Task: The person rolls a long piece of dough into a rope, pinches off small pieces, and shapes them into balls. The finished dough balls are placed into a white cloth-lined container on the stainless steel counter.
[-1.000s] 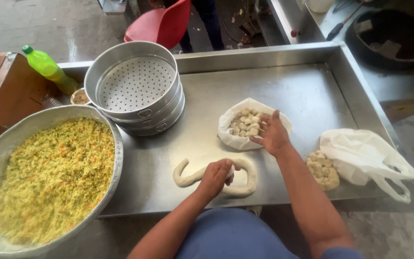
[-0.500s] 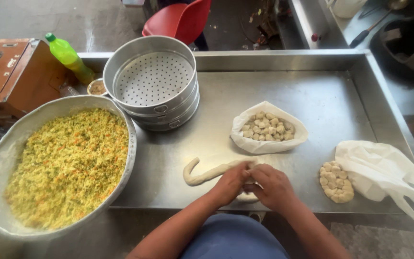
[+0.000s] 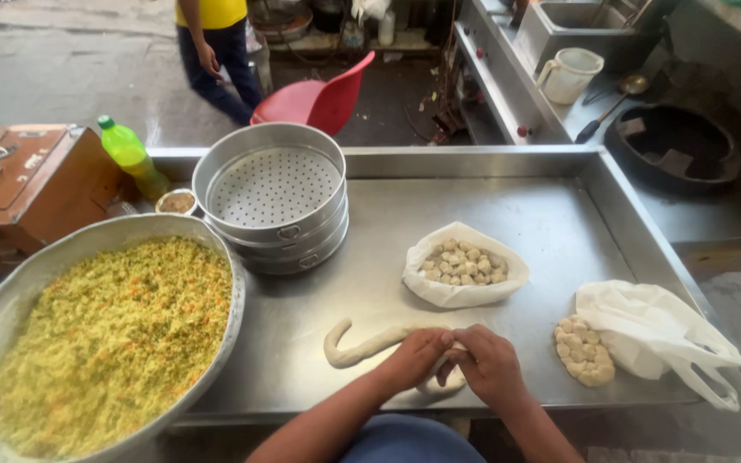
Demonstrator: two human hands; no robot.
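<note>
1. Head view showed us the steel surface [image 3: 473, 214], a wide tray-like top with raised edges that carried nearly everything.
2. We saw a big metal basin [image 3: 10, 300] at the near left, resting over the edge of that top and heaped with yellow shredded filling [image 3: 113, 343].
3. We noted a stack of round perforated steamer trays [image 3: 272, 193] behind the basin, with a green bottle [image 3: 130, 159], a small bowl [image 3: 177, 202] and a brown wooden box [image 3: 32, 176] to their left.
4. We found a white plastic bag [image 3: 653, 330] at the right, with a cluster of small dough pieces [image 3: 583, 350] just beside it on the bare steel.
5. We saw a second white bag [image 3: 465, 279] near the middle, opened flat and holding a pile of cut dough lumps [image 3: 463, 264].
6. We followed a rope of dough [image 3: 362, 345] along the near edge, its left end hooked upward and its right end running under our fingers.
7. Our left hand [image 3: 413, 360] and right hand [image 3: 490, 364] met at that right end, touching each other, both closed around the dough in a pinching grip.
8. We also saw a person in a yellow top [image 3: 212, 43] standing well beyond, near a red chair [image 3: 319, 94].
</note>
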